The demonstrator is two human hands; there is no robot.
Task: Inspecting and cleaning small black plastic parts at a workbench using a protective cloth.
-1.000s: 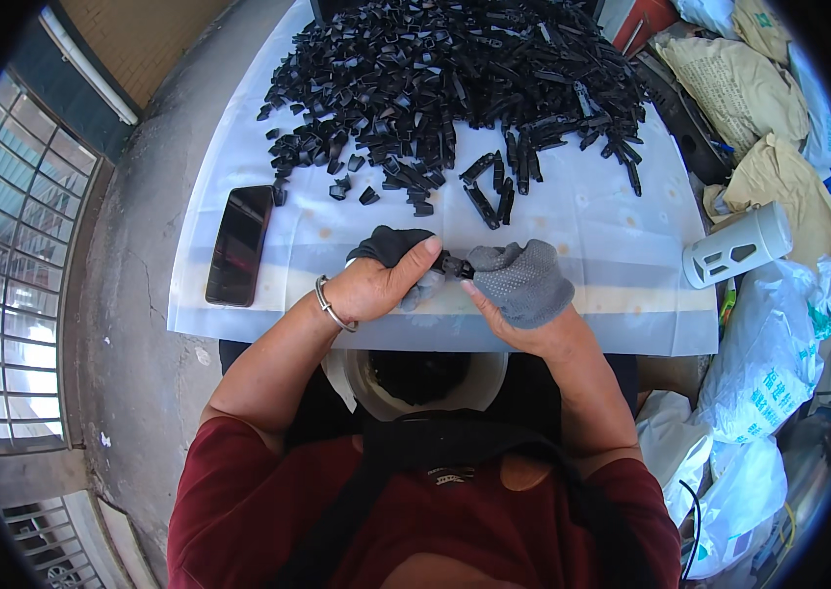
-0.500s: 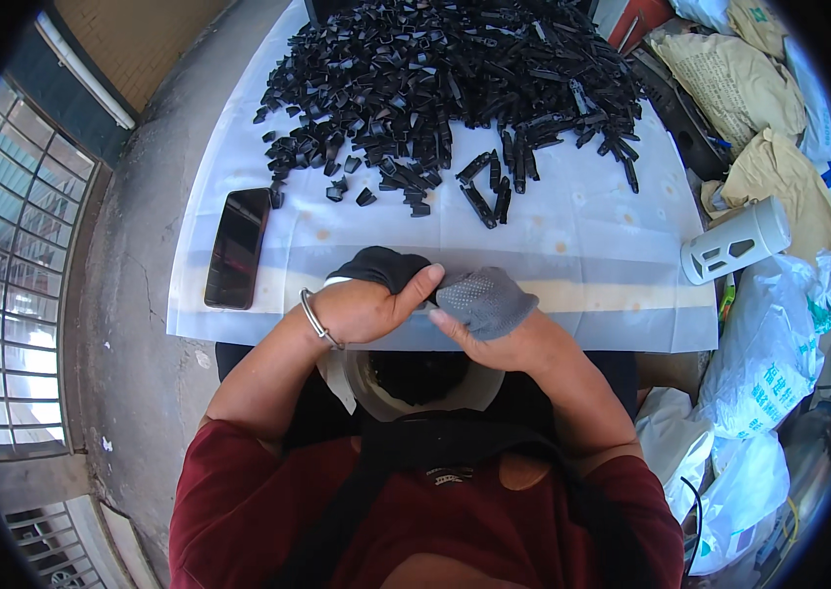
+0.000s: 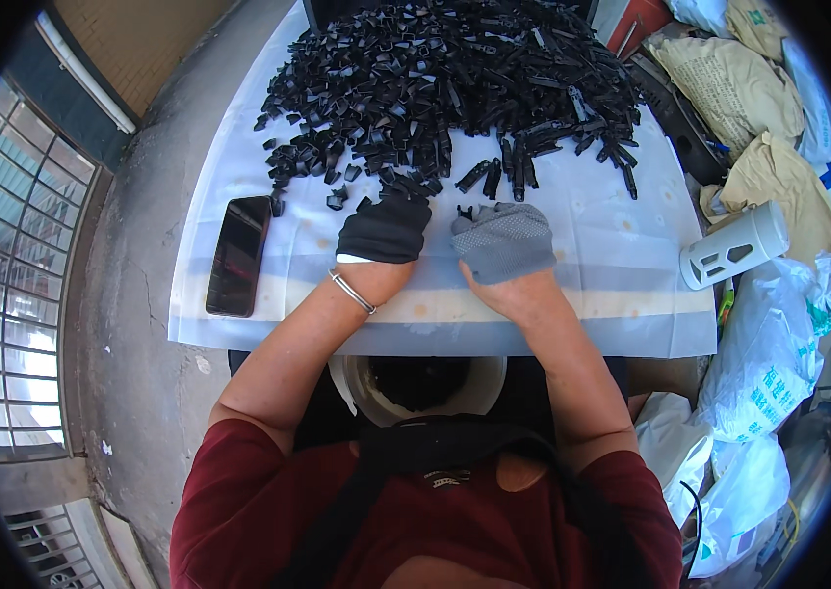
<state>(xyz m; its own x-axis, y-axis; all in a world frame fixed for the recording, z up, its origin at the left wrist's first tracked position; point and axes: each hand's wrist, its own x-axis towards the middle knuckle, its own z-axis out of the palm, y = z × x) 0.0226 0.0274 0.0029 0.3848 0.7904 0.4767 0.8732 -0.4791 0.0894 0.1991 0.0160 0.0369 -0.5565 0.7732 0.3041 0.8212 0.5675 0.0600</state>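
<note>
My left hand [image 3: 382, 236], in a black fingerless glove with a silver bangle at the wrist, is at the near edge of a heap of small black plastic pieces [image 3: 366, 108]. Its fingers are hidden beyond the glove. Beside it, my right hand [image 3: 504, 245] wears a grey dotted glove and rests low over the cloth, below some long black plastic pieces [image 3: 519, 162]. Those fingers are curled under and out of sight. A small black piece [image 3: 466, 211] shows at the glove's left edge; whether it is held I cannot tell.
A white patterned cloth [image 3: 612, 255] covers the table. A dark phone [image 3: 238, 255] lies at left, a pale cylindrical holder [image 3: 735, 245] at right. Below the table's near edge, a pale bucket [image 3: 484, 385] holds dark contents. Sacks and plastic bags [image 3: 754, 383] crowd the right side.
Both hands, which were together near the table's front edge, have parted and moved forward to the black pieces. My right hand now covers the place where long pieces lay. The bucket is less covered.
</note>
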